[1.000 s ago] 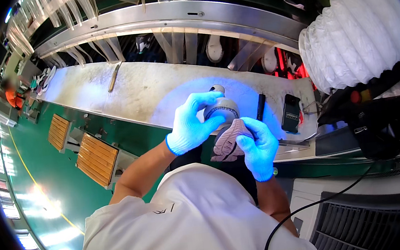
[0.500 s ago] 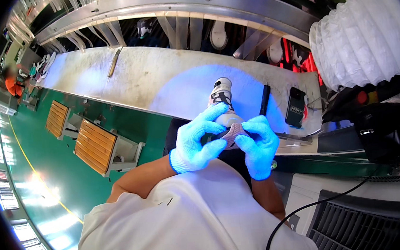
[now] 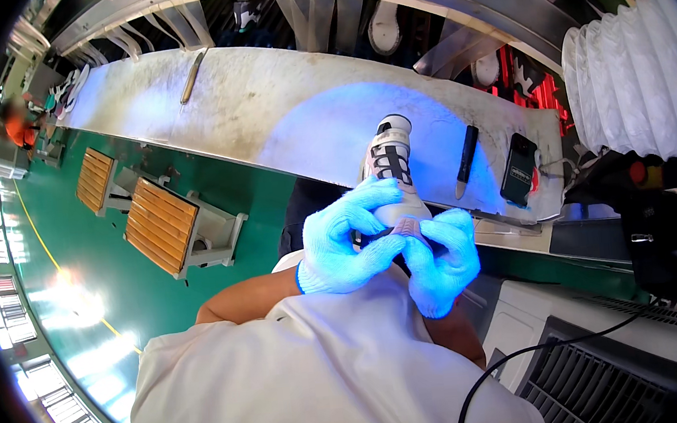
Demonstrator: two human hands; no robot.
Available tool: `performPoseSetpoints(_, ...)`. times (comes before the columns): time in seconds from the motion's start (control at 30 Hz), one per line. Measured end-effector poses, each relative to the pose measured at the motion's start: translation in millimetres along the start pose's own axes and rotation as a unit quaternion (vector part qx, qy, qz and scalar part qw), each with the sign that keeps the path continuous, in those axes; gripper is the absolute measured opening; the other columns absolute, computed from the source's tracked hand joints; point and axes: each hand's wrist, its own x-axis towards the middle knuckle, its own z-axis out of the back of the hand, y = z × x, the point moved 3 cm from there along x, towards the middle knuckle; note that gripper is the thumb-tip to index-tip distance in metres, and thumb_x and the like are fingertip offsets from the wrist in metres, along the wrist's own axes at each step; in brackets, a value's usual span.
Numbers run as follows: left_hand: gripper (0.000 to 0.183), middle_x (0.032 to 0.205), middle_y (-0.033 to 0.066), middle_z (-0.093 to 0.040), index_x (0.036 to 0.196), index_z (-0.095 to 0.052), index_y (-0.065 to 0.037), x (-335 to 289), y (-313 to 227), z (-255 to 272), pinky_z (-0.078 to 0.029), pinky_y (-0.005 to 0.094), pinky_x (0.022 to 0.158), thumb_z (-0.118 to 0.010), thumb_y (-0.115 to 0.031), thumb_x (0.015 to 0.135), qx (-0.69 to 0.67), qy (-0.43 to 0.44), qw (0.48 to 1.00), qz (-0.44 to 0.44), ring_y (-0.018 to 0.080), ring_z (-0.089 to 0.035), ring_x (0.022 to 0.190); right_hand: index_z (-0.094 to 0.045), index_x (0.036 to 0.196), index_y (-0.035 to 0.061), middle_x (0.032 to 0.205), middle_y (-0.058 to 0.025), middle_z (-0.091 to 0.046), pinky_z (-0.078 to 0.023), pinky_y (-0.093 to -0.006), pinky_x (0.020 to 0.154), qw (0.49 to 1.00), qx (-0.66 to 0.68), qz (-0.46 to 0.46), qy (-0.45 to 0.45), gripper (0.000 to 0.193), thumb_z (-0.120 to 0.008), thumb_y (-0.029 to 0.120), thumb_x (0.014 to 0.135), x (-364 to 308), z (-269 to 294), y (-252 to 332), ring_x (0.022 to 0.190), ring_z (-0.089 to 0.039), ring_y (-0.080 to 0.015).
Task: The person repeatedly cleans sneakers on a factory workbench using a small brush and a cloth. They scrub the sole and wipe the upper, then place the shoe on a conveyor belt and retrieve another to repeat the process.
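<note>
A pale shoe (image 3: 391, 162) with black straps across its top points toe-first at me, near the bench edge under blue light. At its toe is the pinkish front end of a sole (image 3: 408, 228). My left hand (image 3: 349, 239), in a knitted glove glowing blue, is closed around the left side of the toe, thumb against the sole. Its gloved partner, my right hand (image 3: 444, 263), pinches the sole's front end from the right, fingers bent over it. Both thumbs nearly meet there. The shoe's underside is hidden.
Right of the shoe lie a slim black-handled tool (image 3: 469, 156) and a dark phone (image 3: 518, 170). Farther left on the bench (image 3: 244, 99) is a thin tool (image 3: 192, 78). Behind hang clear strips (image 3: 314, 22) before more shoes. A white ribbed duct (image 3: 633, 81) stands at right; wooden-topped stands (image 3: 162, 235) at left.
My view has shifted, so the bench sits higher. More of the shoe's strapped top shows. The sole's front end, which stood up between my hands, now shows less, with my thumbs closer together on it.
</note>
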Motion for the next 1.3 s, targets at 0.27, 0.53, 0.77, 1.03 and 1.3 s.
performPoseSetpoints(0.27, 0.043, 0.129, 0.0267, -0.079, 0.103, -0.064, -0.004, -1, 8, 3, -0.06, 0.0534, 0.112, -0.101, -0.007, 0.083, -0.057, 0.021, 0.997, 0.048, 0.0428, -0.078, 0.128, -0.068, 0.114, 0.0028, 0.095, -0.0067, -0.057, -0.044, -0.0336, 0.077, 1.0, 0.01, -0.01, 0.019, 0.029, -0.081, -0.009, 0.09, 1, 1, 4, 0.085, -0.052, -0.0192)
performPoseSetpoints(0.53, 0.053, 0.133, 0.0157, -0.078, 0.134, -0.074, 0.0, 25, 17, 25, -0.042, 0.0565, 0.127, -0.091, -0.023, 0.089, -0.144, 0.17, 0.962, 0.159, 0.0365, -0.059, 0.15, -0.07, 0.128, -0.0002, 0.087, -0.003, -0.063, -0.049, -0.0294, 0.064, 0.995, 0.013, -0.095, -0.033, 0.057, -0.103, 0.009, 0.082, -7, -16, -2, 0.072, -0.056, -0.0138)
performPoseSetpoints(0.77, 0.037, 0.133, 0.0148, -0.078, 0.121, -0.079, -0.001, 25, 22, 35, -0.035, 0.0571, 0.13, -0.084, -0.028, 0.097, -0.171, 0.17, 0.937, 0.252, 0.0377, -0.052, 0.154, -0.079, 0.135, 0.0114, 0.092, -0.0055, -0.069, -0.055, -0.0348, 0.07, 0.99, 0.052, -0.129, 0.031, 0.054, -0.097, 0.014, 0.084, 9, -24, 10, 0.076, -0.062, -0.0213)
performPoseSetpoints(1.03, 0.031, 0.133, 0.0158, -0.075, 0.113, -0.075, 0.0, 34, 7, 28, -0.043, 0.0539, 0.127, -0.08, -0.025, 0.095, -0.098, 0.159, 0.939, 0.291, 0.0348, -0.055, 0.151, -0.067, 0.15, 0.0035, 0.099, -0.012, -0.073, -0.06, -0.0433, 0.073, 0.99, 0.007, -0.12, 0.069, 0.074, -0.098, 0.015, 0.083, 18, -21, 15, 0.083, -0.071, -0.0316)
performPoseSetpoints(1.3, 0.055, 0.138, 0.0188, -0.074, 0.122, -0.078, 0.0, 42, 9, 22, -0.047, 0.0516, 0.124, -0.101, -0.034, 0.085, -0.059, 0.201, 0.956, 0.204, 0.0337, -0.062, 0.144, -0.065, 0.149, -0.0027, 0.093, -0.0095, -0.067, -0.057, -0.0342, 0.065, 0.997, -0.047, -0.058, 0.036, 0.089, -0.105, 0.036, 0.079, 24, -11, 0, 0.072, -0.062, -0.0205)
